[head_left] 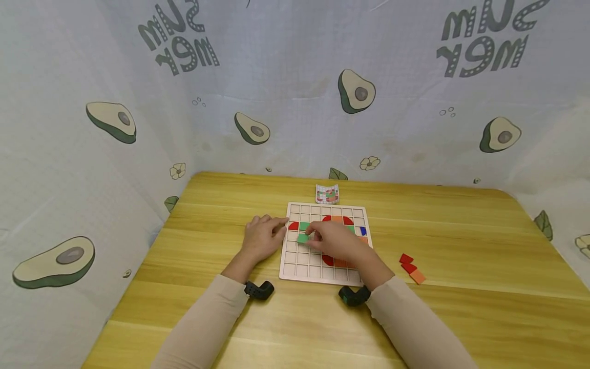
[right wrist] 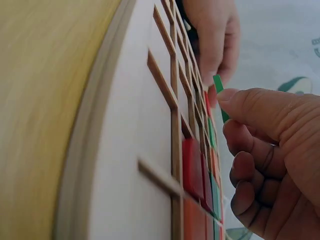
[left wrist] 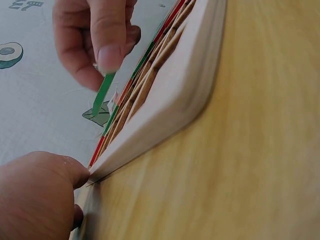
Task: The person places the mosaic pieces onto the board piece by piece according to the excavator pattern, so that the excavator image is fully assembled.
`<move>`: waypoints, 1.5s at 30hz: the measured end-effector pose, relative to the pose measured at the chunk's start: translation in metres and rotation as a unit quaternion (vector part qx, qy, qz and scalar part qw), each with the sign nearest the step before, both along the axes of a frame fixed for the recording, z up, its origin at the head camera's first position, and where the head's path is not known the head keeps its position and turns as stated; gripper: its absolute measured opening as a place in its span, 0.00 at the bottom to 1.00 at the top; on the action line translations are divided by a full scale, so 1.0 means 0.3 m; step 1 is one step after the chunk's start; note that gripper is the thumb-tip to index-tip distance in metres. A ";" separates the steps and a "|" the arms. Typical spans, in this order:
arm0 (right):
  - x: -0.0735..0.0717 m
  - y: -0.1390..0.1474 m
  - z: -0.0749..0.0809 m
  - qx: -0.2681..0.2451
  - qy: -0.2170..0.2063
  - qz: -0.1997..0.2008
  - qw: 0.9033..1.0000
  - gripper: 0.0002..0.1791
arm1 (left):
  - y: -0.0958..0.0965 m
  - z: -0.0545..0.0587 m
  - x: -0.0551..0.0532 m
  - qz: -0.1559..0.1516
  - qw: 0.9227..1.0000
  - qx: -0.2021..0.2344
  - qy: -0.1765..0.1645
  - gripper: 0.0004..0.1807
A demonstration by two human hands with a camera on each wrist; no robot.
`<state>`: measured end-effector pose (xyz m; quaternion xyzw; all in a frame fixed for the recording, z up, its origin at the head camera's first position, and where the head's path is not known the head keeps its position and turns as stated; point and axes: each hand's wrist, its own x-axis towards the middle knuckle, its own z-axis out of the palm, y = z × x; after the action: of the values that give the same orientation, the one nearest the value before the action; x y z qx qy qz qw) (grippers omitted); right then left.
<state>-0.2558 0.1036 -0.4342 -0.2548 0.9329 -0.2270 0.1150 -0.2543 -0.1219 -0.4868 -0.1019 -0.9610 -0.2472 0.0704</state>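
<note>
My right hand (head_left: 338, 241) pinches a small green square tile (head_left: 302, 238) between thumb and fingers, over the left part of a pale wooden grid board (head_left: 301, 272). In the right wrist view the green tile (right wrist: 220, 95) is tilted and raised above the grid, its lower part behind the thumb. My left hand (head_left: 262, 238) rests on the table, its fingertips touching the board's left edge. A red quarter-round tile (head_left: 293, 225) and another green tile (head_left: 304, 225) lie in neighbouring cells. Red, orange, green and blue tiles fill cells further right, partly hidden by my right hand.
Two red tiles (head_left: 406, 258) and an orange square tile (head_left: 418, 277) lie loose on the wooden table (head_left: 461, 246), right of the board. A small card with a coloured pattern (head_left: 327, 194) stands behind the board. A printed curtain (head_left: 295, 66) hangs behind the table.
</note>
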 end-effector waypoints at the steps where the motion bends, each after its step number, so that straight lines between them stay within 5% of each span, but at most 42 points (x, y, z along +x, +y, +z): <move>1: -0.004 -0.012 -0.003 0.002 0.001 0.002 1.000 0.15 | -0.001 0.000 -0.001 -0.001 1.000 0.000 0.000 0.19; 11: -0.032 -0.094 -0.008 0.014 0.005 -0.004 1.000 0.13 | 0.001 0.010 0.005 0.004 1.000 -0.002 0.007 0.18; 25: -0.041 -0.091 -0.015 0.010 -0.005 0.000 1.000 0.15 | -0.001 0.011 0.007 0.003 1.000 -0.005 0.007 0.18; 45: 0.031 0.246 0.015 0.016 0.018 -0.039 0.999 0.17 | 0.008 0.011 0.009 0.005 1.000 -0.003 0.006 0.18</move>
<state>-0.2466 0.1773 -0.4298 -0.2201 0.9476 -0.2121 0.0934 -0.2514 -0.1196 -0.4834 -0.0987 -0.9618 -0.2433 0.0776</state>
